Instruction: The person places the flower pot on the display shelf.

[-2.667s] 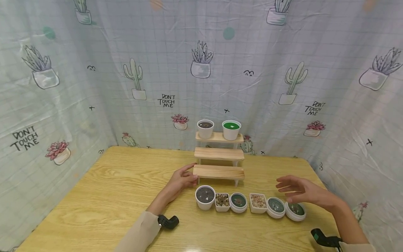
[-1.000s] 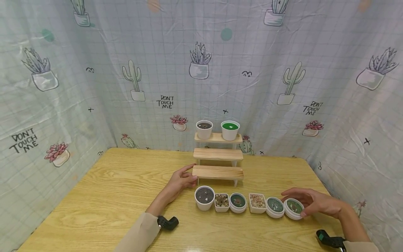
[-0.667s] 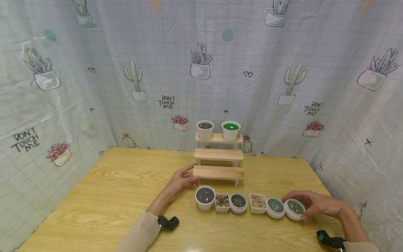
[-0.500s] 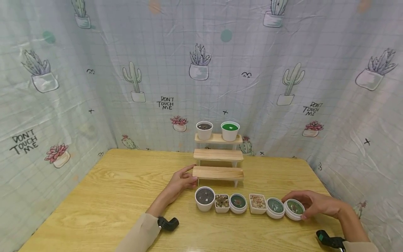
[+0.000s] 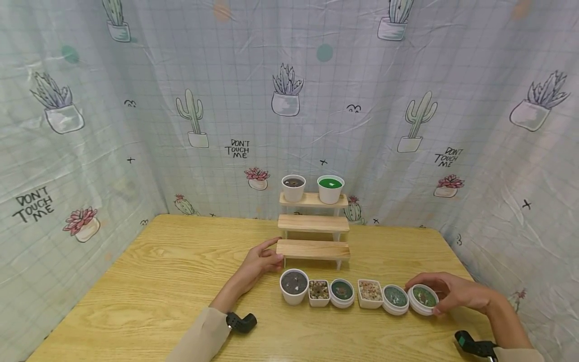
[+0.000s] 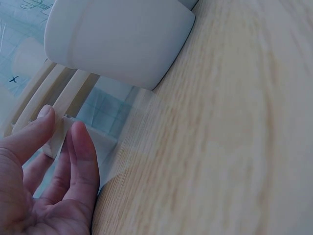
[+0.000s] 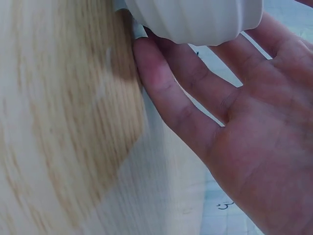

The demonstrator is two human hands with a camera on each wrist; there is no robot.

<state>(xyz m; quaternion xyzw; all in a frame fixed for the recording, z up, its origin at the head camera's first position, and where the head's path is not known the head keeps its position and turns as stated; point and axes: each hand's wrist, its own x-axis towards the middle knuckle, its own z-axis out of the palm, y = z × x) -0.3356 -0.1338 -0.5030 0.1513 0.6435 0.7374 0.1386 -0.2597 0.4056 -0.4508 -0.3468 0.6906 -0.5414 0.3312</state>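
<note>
Gripping a small round pot (image 5: 422,297) at lower right of frame, right hand (image 5: 466,292) curls round it, thumb on the near side, fingers behind. Pot is white, smooth thick rim up top; right wrist view shows fluted sides and a wavy lower edge. Fill is mottled green, brownish-red patch mid-surface. Can't tell if it's lifted off the table (image 5: 181,271). Left hand (image 5: 257,262), lower centre, pinches the left end of the bottom step on a three-step stand (image 5: 313,222), thumb on wood, fingers by the white leg. Stand: pale wood steps, white legs, top step carrying a dark-filled white cup (image 5: 293,189) and a bright-green-filled one (image 5: 330,190). Row left of the held pot, going leftward: round blue-green-filled pot (image 5: 395,299) just beside it, square pot of pinkish-beige gravel (image 5: 370,293), round dark-green-filled pot (image 5: 342,293), square pebble-filled pot (image 5: 318,293), taller grey-filled cup (image 5: 294,286). Cactus-print curtain (image 5: 289,136) fills the upper frame.
</note>
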